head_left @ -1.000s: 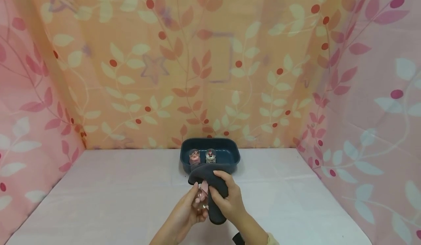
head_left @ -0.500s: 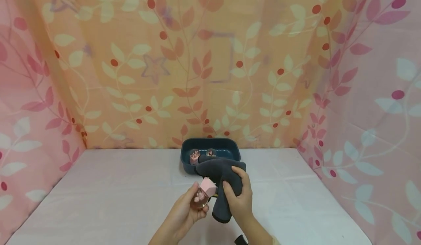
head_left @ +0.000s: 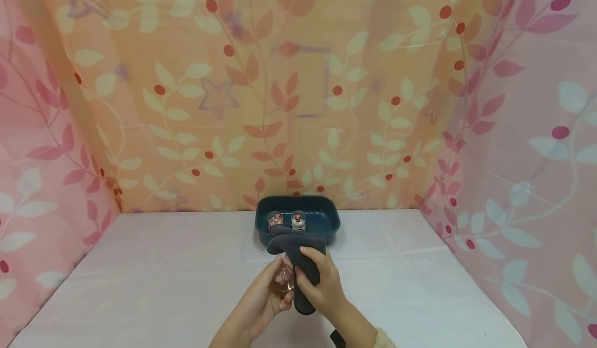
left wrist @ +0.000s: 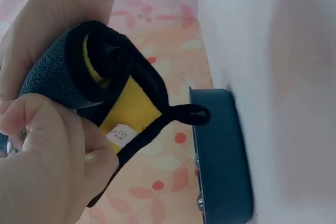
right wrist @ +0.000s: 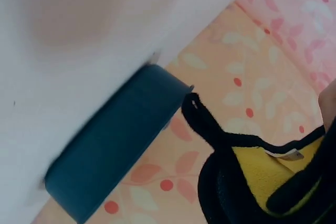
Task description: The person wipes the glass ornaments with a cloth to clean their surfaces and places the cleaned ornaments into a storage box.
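Note:
In the head view, my left hand (head_left: 261, 301) holds a small snow globe (head_left: 283, 279) by its clear ball, tipped so that its pink base points up toward the cloth. A folded dark grey cloth (head_left: 303, 247) is gripped in my right hand (head_left: 324, 288) and lies against the base, covering most of it. In the left wrist view, the cloth (left wrist: 50, 74) shows a yellow underside, a white label and a black hanging loop; the fingers of my left hand (left wrist: 52, 150) hide most of the globe. The right wrist view shows the cloth's loop and yellow side (right wrist: 254, 171).
Behind the hands stands a dark blue tray (head_left: 333, 226) on the white-covered table (head_left: 163, 275). Inside it are a pink snow globe (head_left: 275, 218) and a white-based snow globe (head_left: 298, 220). Patterned fabric (head_left: 266, 104) encloses the back and sides.
The right hand drew the cloth off to the right, baring the pink base, then brought it back left over the base. The left hand keeps holding the snow globe with little movement.

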Action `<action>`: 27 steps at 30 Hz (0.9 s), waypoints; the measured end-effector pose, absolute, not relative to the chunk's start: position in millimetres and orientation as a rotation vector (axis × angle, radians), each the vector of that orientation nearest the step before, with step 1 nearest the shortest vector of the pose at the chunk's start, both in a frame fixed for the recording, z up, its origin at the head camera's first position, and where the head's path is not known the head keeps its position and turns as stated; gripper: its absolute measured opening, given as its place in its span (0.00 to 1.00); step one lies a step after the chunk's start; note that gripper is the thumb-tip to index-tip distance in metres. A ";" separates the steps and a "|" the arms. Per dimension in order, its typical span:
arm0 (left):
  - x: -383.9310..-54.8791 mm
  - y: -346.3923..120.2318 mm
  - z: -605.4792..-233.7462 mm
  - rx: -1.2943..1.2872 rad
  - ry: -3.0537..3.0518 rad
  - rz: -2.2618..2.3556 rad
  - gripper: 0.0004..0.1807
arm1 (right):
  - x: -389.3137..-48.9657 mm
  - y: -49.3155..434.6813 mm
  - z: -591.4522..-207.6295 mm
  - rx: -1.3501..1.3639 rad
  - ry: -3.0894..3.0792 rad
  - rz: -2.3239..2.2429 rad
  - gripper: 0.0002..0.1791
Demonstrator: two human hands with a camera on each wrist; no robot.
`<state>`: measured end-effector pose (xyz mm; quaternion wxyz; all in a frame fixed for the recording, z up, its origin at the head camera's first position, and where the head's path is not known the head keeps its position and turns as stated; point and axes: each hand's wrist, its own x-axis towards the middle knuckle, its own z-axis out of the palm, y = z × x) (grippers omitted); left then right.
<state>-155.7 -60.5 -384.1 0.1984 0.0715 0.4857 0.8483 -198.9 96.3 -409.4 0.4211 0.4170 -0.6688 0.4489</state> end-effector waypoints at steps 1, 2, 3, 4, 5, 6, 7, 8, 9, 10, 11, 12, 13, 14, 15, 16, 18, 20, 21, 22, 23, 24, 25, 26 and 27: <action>-155.9 -60.3 -383.2 0.204 1.365 2.367 0.16 | -199.6 96.2 -410.1 1.022 -1.666 1.141 0.20; -156.0 -60.2 -382.5 0.205 1.376 2.360 0.14 | -200.0 96.3 -411.0 0.999 -1.662 1.160 0.22; -156.2 -59.9 -381.9 0.202 1.390 2.353 0.13 | -200.5 96.3 -411.5 0.979 -1.656 1.176 0.25; -156.3 -59.7 -381.4 0.197 1.411 2.343 0.12 | -200.9 96.4 -411.9 0.964 -1.649 1.188 0.28; -156.7 -59.8 -381.4 0.196 1.436 2.333 0.13 | -201.3 96.5 -411.7 0.952 -1.648 1.197 0.30; -156.8 -59.7 -381.5 0.190 1.455 2.325 0.12 | -202.1 96.5 -411.2 0.940 -1.647 1.202 0.30; -157.1 -59.6 -381.6 0.181 1.471 2.320 0.12 | -202.5 96.4 -410.0 0.925 -1.648 1.208 0.31; -157.5 -59.5 -381.8 0.179 1.489 2.316 0.11 | -203.0 96.4 -408.4 0.908 -1.651 1.216 0.31; -158.0 -59.5 -382.0 0.180 1.503 2.316 0.10 | -203.5 96.3 -406.6 0.892 -1.654 1.227 0.30; -158.5 -59.6 -382.2 0.181 1.512 2.317 0.09 | -204.1 96.1 -404.5 0.878 -1.658 1.247 0.30; -159.0 -59.7 -382.1 0.183 1.514 2.322 0.09 | -204.6 96.0 -402.2 0.862 -1.665 1.268 0.30; -159.7 -59.8 -381.9 0.183 1.513 2.324 0.10 | -205.0 96.1 -400.2 0.845 -1.671 1.291 0.29; -160.8 -60.3 -381.7 0.184 1.510 2.325 0.10 | -205.3 96.2 -398.1 0.828 -1.683 1.324 0.29; -161.9 -60.8 -381.3 0.183 1.504 2.326 0.11 | -205.9 96.5 -396.2 0.809 -1.699 1.358 0.28; -162.9 -61.3 -381.0 0.181 1.497 2.329 0.13 | -206.3 97.0 -394.1 0.791 -1.713 1.404 0.28; -163.9 -61.9 -380.4 0.175 1.491 2.331 0.13 | -206.6 97.7 -392.1 0.762 -1.734 1.459 0.26; -165.8 -63.2 -378.8 0.170 1.485 2.330 0.14 | -207.6 100.0 -387.7 0.686 -1.774 1.587 0.24; -167.1 -64.3 -376.7 0.171 1.474 2.337 0.16 | -208.2 103.3 -383.6 0.604 -1.793 1.742 0.23; -167.6 -64.7 -375.7 0.175 1.467 2.339 0.16 | -208.0 105.0 -381.6 0.566 -1.791 1.812 0.22; -167.8 -65.2 -374.6 0.183 1.457 2.342 0.17 | -207.6 106.7 -380.3 0.530 -1.789 1.872 0.22; -167.9 -65.5 -373.5 0.194 1.445 2.345 0.17 | -206.8 108.3 -379.3 0.511 -1.783 1.916 0.23; -168.0 -65.6 -372.6 0.204 1.426 2.351 0.18 | -205.0 109.3 -378.4 0.510 -1.780 1.942 0.23; -168.1 -65.4 -371.7 0.211 1.401 2.359 0.19 | -203.2 110.1 -378.1 0.531 -1.785 1.937 0.23; -168.2 -65.0 -370.6 0.223 1.374 2.368 0.19 | -201.5 110.3 -377.8 0.570 -1.800 1.901 0.23; -168.6 -64.4 -369.5 0.230 1.351 2.379 0.19 | -200.3 109.9 -378.1 0.633 -1.814 1.853 0.24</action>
